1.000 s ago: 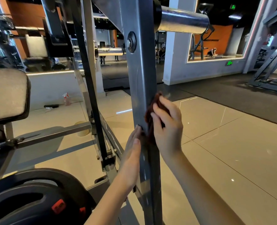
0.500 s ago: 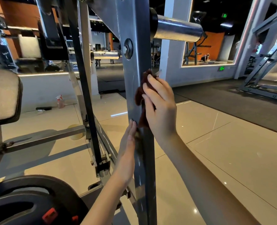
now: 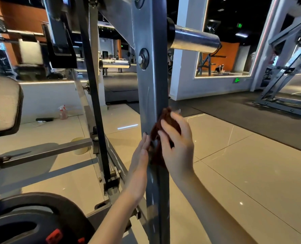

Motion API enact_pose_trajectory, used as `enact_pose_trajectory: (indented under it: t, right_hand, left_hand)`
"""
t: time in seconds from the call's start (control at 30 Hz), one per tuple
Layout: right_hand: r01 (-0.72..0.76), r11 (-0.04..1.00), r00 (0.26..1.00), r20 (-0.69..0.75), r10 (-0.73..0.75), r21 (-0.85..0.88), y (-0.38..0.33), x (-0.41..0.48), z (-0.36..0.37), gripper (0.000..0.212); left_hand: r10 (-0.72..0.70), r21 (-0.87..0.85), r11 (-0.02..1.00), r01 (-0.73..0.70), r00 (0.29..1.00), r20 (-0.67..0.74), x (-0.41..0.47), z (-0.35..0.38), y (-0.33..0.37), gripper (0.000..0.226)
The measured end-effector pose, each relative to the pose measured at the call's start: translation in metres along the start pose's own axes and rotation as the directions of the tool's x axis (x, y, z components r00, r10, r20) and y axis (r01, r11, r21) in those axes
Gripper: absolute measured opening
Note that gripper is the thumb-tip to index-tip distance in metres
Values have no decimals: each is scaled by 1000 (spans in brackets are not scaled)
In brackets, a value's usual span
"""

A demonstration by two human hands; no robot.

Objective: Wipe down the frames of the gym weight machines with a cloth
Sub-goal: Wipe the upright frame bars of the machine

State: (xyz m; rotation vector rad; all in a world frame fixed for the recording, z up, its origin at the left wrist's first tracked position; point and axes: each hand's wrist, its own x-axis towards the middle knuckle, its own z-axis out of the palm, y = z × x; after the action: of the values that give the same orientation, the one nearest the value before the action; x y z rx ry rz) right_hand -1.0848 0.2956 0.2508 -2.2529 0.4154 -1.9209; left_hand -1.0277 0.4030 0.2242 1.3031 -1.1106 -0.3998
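One cloth (image 3: 167, 118) in right hand (image 3: 178, 145), against frame (image 3: 152, 85)

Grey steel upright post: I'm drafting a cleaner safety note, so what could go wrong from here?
1. Wiped higher, the dark red cloth bunched under the right hand could snag on the steel hex bolt in the grey steel upright post.
2. Higher still, knuckles might knock the chrome weight sleeve jutting out.
3. The left hand lies flat on the post beside the cloth; the hands may collide.

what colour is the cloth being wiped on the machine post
Dark reddish brown; the cloth shows best in the head view.
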Motion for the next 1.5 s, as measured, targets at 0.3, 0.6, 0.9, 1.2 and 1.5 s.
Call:
enact_pose_trajectory:
  t: [0.3, 0.6, 0.9, 1.2, 1.5]
  right_hand:
    - [-124, 992, 992, -13, 124, 17, -9, 23, -1, 41]
    - [-109, 994, 994, 24, 109, -9, 3, -34, -7, 31]
    - [-106, 993, 994, -28, 108, 44, 9, -60, 0, 31]
    - [-79, 997, 997, -13, 79, -8, 9, -48, 0, 33]
    - [-133, 991, 991, 26, 133, -27, 10, -108, -3, 35]
  left_hand:
    - [-40, -5, 999, 40, 999, -26, 3, -7, -12, 82]
    - [-34, -27, 999, 34, 999, -8, -1, -10, -15, 93]
    - [-79, -73, 994, 76, 996, -48, -1, -2, -24, 55]
    - [-60, -24, 998, 58, 994, -92, 2, 5, -23, 58]
    - [-159, -7, 987, 159, 986, -40, -27, 8, -36, 53]
